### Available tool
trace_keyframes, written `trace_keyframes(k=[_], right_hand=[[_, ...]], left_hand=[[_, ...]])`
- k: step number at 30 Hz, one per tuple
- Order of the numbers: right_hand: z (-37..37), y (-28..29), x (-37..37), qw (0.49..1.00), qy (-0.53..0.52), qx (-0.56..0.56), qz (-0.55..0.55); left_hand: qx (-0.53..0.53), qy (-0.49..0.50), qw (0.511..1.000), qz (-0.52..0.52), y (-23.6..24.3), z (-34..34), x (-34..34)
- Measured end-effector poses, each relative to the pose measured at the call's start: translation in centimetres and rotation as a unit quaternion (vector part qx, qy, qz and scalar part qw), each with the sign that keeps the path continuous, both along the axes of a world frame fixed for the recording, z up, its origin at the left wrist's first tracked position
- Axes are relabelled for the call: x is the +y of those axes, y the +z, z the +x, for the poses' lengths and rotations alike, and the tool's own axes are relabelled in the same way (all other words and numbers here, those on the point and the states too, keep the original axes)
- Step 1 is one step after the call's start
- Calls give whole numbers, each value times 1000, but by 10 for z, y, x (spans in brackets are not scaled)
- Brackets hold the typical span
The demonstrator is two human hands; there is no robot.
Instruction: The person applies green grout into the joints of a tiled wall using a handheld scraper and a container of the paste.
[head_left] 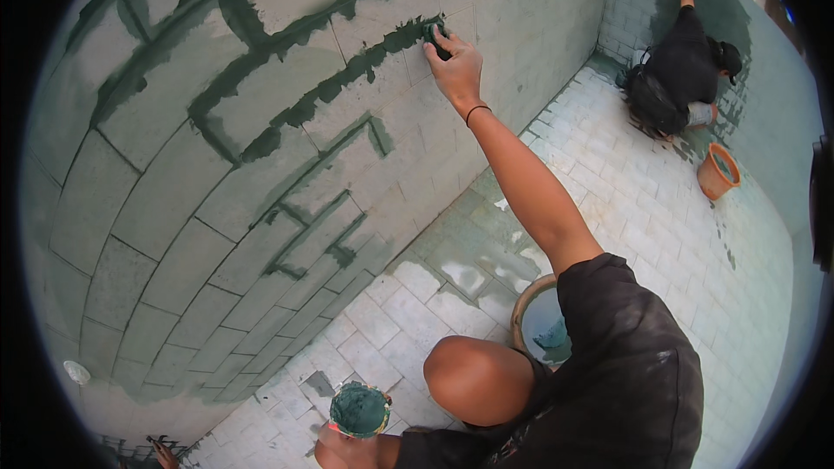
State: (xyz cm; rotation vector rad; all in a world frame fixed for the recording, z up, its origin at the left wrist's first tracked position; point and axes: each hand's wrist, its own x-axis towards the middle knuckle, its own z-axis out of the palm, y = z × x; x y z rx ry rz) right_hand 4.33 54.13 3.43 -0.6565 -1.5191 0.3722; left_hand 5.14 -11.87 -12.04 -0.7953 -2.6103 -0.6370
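My right arm reaches up to the tiled wall (300, 156). There my right hand (457, 68) pinches a small dark pad (437, 39), its exact kind unclear, pressed to the wall at the end of a dark green grout line (330, 89). Low in view, my left hand (354, 448), partly blurred, holds a small tub of green grout (360, 410) upright beside my bent knee. Grout smears surround several joints on the upper left of the wall; joints lower down look narrower and cleaner.
A round basin (522, 317) of cloudy water with a green lump inside stands by my knee. Farther right, a co-worker (682, 69) crouches at the opposite wall near an orange bucket (718, 172). Another person's hand (165, 453) shows at lower left. Pale tiles (417, 321) cover the floor.
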Motion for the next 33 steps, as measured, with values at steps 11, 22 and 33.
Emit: trace_keyframes(k=[11, 22, 33], right_hand=[[26, 44, 22, 954, 124, 142, -232], [5, 65, -23, 940, 192, 101, -264], [-15, 74, -76, 935, 205, 64, -284]], left_hand=[[65, 25, 994, -84, 49, 14, 17], [-167, -73, 978, 103, 99, 15, 20], [-402, -64, 892, 195, 109, 4, -24]])
